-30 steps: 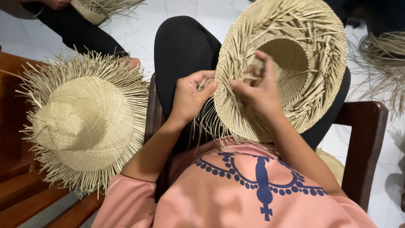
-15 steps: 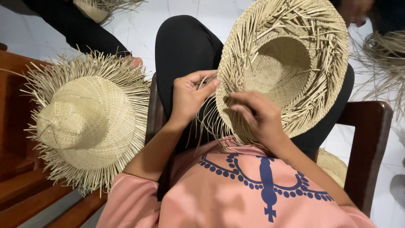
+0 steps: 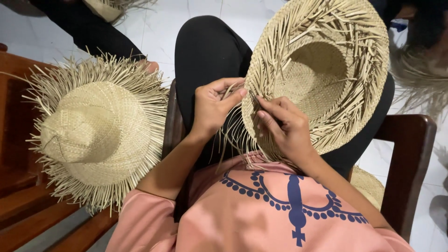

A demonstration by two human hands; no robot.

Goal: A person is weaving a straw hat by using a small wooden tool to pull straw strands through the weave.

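I've got the straw hat [image 3: 322,70] tipped up on my lap, its hollow crown facing me, and both hands are working at the near edge of the brim. My left hand [image 3: 212,105] sits just to the left of that edge, fingers curled in, thumb and forefinger pinching a few loose straw strands [image 3: 231,135] that trail down from the rim towards my pink shirt [image 3: 261,214]. My right hand [image 3: 287,126] is right beside it, lying against the inside of the brim, fingers bent and pressed onto the weave; forefinger and thumb seem to nip a strand end, though the tips are too tucked in for me to be sure. The two hands nearly touch at the brim's edge.

Inside the hat's bowl, above my right hand, there is nothing but its own stuff: cut straw ends poke inward all round the ring, and the woven bottom of the crown lies bare.

Well off to the left of my left hand a second straw hat [image 3: 91,130] rests crown up on a wooden bench [image 3: 18,210], its fringe of unwoven strands splayed out all round. Behind my right wrist the wooden chair arm [image 3: 410,154] stands up.
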